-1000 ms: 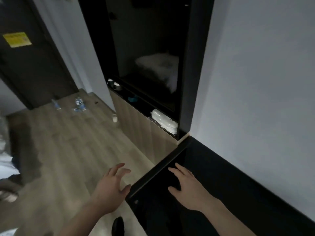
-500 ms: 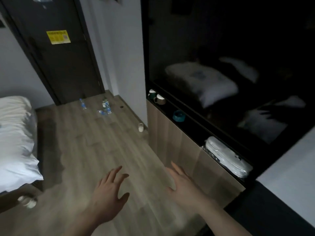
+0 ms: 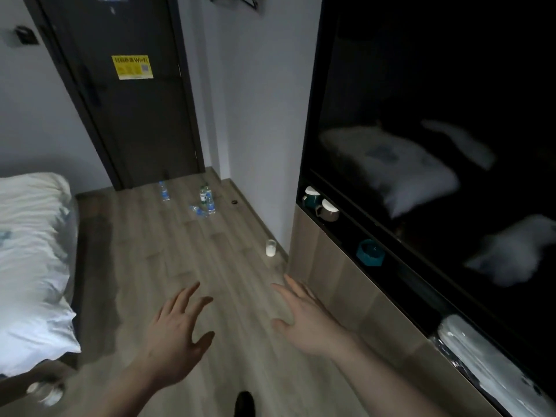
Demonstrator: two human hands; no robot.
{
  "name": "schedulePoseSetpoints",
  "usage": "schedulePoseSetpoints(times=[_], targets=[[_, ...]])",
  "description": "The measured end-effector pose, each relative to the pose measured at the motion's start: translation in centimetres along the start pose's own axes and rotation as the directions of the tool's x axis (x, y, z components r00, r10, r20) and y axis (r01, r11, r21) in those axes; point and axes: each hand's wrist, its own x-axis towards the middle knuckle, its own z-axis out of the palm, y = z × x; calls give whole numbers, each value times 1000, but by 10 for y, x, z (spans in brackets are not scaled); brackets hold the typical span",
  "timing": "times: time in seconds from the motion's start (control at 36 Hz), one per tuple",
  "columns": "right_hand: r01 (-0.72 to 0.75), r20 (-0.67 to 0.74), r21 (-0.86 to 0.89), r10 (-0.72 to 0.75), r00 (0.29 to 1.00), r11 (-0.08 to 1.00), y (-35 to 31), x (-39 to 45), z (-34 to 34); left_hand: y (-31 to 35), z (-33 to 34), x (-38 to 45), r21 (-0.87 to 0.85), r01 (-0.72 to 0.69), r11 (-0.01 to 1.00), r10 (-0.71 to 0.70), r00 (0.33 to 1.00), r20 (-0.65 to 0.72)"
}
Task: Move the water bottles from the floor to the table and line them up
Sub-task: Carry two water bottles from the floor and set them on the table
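Several clear water bottles with blue labels sit on the wooden floor near the dark door. One bottle (image 3: 164,191) stands alone on the left. A taller bottle (image 3: 205,193) stands to its right, with a smaller one (image 3: 211,205) in front and another lying flat (image 3: 198,210). My left hand (image 3: 176,335) and my right hand (image 3: 304,319) hover open over the floor in the foreground, fingers spread, holding nothing, far from the bottles. The table is out of view.
A bed with white bedding (image 3: 30,260) fills the left side. A wood cabinet (image 3: 340,281) with a dark shelf of mugs (image 3: 320,203) and a teal dish (image 3: 370,252) runs along the right. A small white cup (image 3: 270,247) stands on the floor by the cabinet corner.
The view has swung left, away from the black table top towards the door and the bottles. Both hands came off the table edge and now hang open over the floor.
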Motion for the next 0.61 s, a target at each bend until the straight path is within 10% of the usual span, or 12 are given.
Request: schedulePoseSetpoints(times=[0.61], targets=[[119, 102, -78, -111, 989, 990, -96, 411, -41, -257, -70, 276, -25, 156, 987, -158, 979, -126]])
